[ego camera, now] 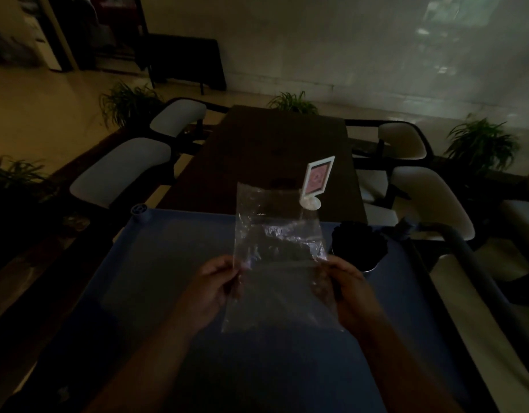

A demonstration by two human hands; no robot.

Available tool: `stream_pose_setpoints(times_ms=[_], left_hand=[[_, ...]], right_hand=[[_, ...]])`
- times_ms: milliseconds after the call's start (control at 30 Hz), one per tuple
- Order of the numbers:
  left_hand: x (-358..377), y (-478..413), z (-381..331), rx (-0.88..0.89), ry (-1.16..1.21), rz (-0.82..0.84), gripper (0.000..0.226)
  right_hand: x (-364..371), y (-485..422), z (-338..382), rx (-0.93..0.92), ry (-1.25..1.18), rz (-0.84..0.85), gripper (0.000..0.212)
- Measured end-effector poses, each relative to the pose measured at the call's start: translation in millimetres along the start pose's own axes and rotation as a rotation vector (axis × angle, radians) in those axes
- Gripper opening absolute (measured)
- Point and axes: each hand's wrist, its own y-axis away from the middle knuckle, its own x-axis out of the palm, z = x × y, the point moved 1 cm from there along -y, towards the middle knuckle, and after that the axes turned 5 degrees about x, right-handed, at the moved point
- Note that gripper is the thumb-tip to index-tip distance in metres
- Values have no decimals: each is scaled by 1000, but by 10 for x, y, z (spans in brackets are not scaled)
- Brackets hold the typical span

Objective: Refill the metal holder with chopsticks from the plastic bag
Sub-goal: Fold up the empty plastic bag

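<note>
A clear plastic bag [278,251] is held up flat above the blue cart top [156,263]. My left hand [212,287] pinches its left edge and my right hand [346,290] pinches its right edge. The bag looks see-through and flat; I cannot make out chopsticks inside it in the dim light. The metal holder [358,248] stands on the cart just right of the bag, beyond my right hand, its top packed with dark chopstick ends.
Beyond the cart is a dark dining table [272,150] with a white framed sign [317,180] on a stand. White-seated chairs [123,171] line both sides. A grey cart handle [472,263] runs along the right. Potted plants stand around.
</note>
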Motion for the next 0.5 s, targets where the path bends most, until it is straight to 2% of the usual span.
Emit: stream_pose_setpoints(times_ms=[100,267,400,500], left_hand=[[29,-5,-10,34,-25,-47,46],[120,-42,-94,128,-217,-181,28],[156,-57,-191,144,-344,-170,31],[217,-57,-253,157,-375,-120,21]], right_hand=[[4,34,50,-11,30,1,43],[30,74,158,-15,282,-43,32],[49,66,229,-20,302,-119,37],[62,54,255,-43,404,-110,25]])
